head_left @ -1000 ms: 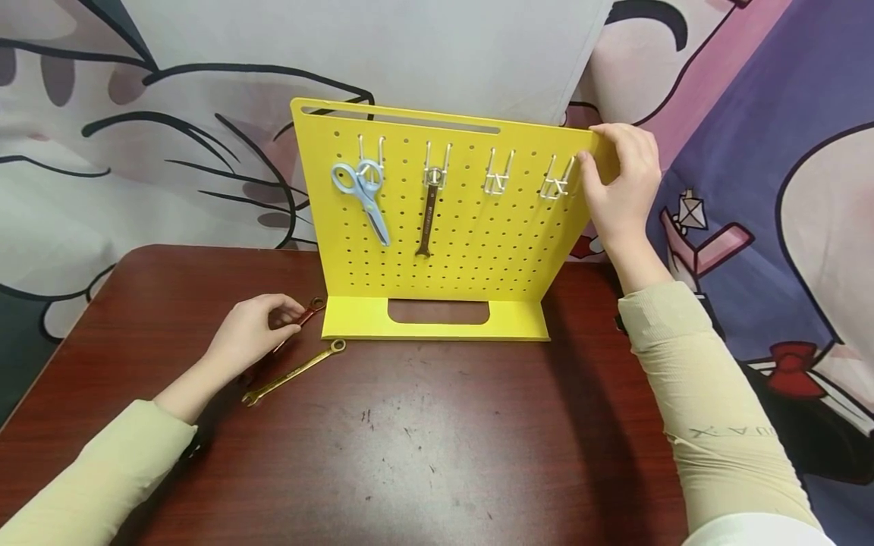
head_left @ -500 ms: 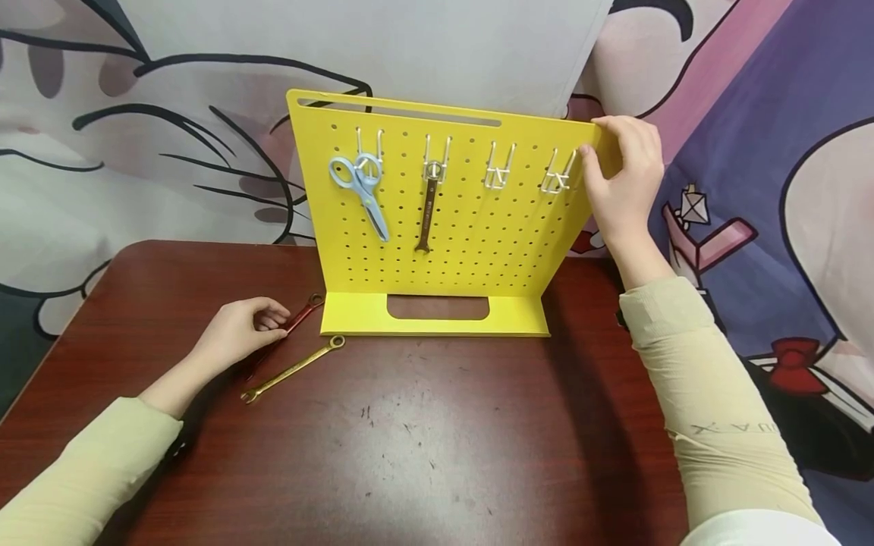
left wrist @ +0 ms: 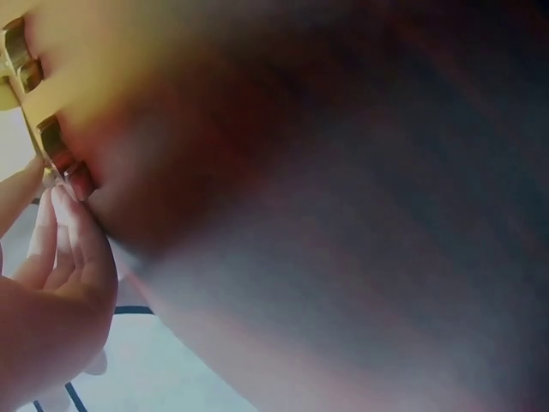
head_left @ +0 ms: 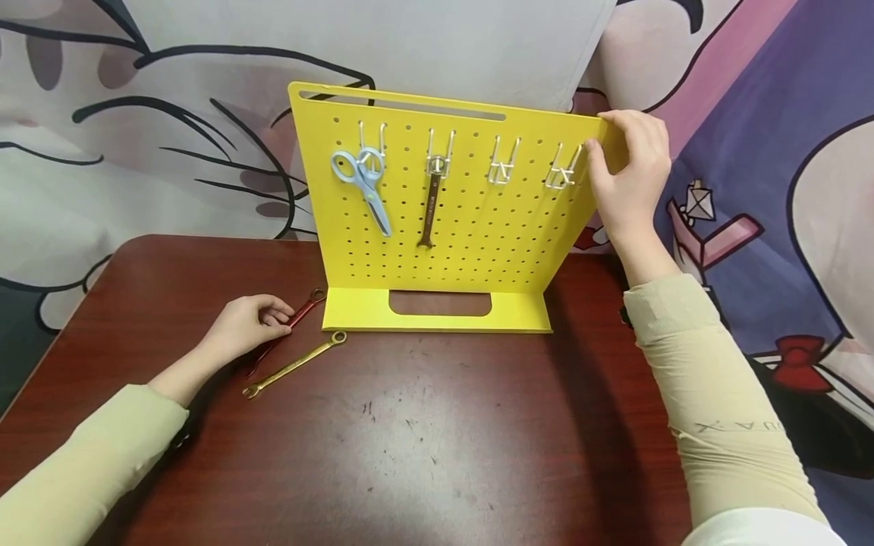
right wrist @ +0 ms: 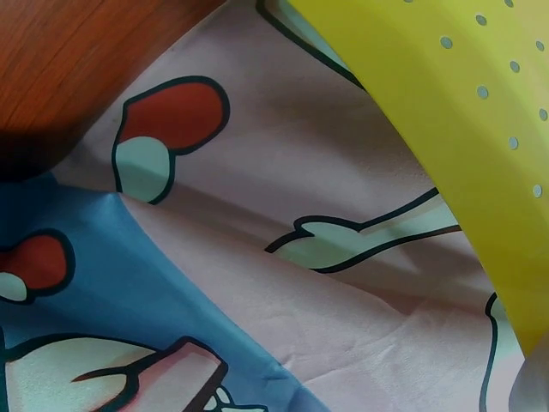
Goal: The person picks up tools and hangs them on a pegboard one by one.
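Observation:
At the table's left my left hand [head_left: 249,326] pinches a red combination wrench [head_left: 310,303] by its middle, fingertips and thumb together. The wrench lies on the table, its ring end beside the board's base; the hand hides part of its shaft. In the left wrist view, my fingertips meet at the red wrench [left wrist: 69,163]. A gold combination wrench [head_left: 293,367] lies just in front of it. My right hand [head_left: 631,174] grips the upper right corner of the yellow pegboard [head_left: 478,243], thumb on the front face. In the right wrist view only the board's edge [right wrist: 429,112] shows clearly.
Blue scissors [head_left: 369,189] and a dark combination wrench [head_left: 430,208] hang on white hooks. Two more hooks, a middle one [head_left: 501,163] and a right one [head_left: 561,171], hold nothing. A printed cloth [head_left: 205,152] stands behind the brown table [head_left: 410,440].
My left hand has drawn back slightly along the red wrench, showing more of its shaft. The right hand keeps its hold on the pegboard. The head view has tilted a little.

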A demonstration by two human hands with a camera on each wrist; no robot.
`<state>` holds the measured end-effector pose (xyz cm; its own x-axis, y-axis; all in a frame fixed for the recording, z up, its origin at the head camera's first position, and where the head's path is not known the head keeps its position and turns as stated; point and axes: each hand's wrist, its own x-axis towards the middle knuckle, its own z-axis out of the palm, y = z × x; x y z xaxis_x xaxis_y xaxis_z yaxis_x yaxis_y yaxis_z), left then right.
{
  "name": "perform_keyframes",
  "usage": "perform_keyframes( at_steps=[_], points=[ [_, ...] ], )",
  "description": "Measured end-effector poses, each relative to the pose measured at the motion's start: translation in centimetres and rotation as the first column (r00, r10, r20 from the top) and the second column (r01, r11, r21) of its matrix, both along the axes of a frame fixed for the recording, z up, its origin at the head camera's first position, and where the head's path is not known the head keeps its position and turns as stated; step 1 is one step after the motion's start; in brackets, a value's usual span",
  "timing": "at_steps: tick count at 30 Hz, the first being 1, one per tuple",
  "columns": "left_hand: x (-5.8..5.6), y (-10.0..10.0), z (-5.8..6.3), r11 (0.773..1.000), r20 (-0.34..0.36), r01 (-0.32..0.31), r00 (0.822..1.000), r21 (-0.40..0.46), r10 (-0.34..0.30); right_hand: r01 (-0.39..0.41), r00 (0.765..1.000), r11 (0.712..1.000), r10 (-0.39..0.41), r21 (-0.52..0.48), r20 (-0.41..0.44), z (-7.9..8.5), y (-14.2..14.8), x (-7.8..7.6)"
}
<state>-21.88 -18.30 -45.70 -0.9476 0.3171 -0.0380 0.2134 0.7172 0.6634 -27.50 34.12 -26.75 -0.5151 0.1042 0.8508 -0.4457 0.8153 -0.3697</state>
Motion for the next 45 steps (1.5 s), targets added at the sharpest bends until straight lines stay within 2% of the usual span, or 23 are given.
perform_keyframes(
  at_steps=[17, 30, 45],
  points=[
    [-0.04, 0.36, -0.11, 0.999, -0.014, -0.033, 0.999, -0.029, 0.033, 0.01, 1.0, 1.0, -0.01, -0.003, 0.006, 0.01, -0.04, 0.09],
    [-0.03, 0.47, -0.02, 0.997, 0.042, -0.082, 0.996, -0.009, 0.082, 0.006, 1.0, 1.0, -0.006, -0.004, 0.005, 0.01, -0.06, 0.12],
    [-0.31, 0.13, -0.06, 0.997, 0.092, -0.077, 0.993, 0.011, 0.076, 0.0, 1.0, 1.0, 0.0, -0.006, -0.003, -0.02, -0.06, 0.1]
  ],
)
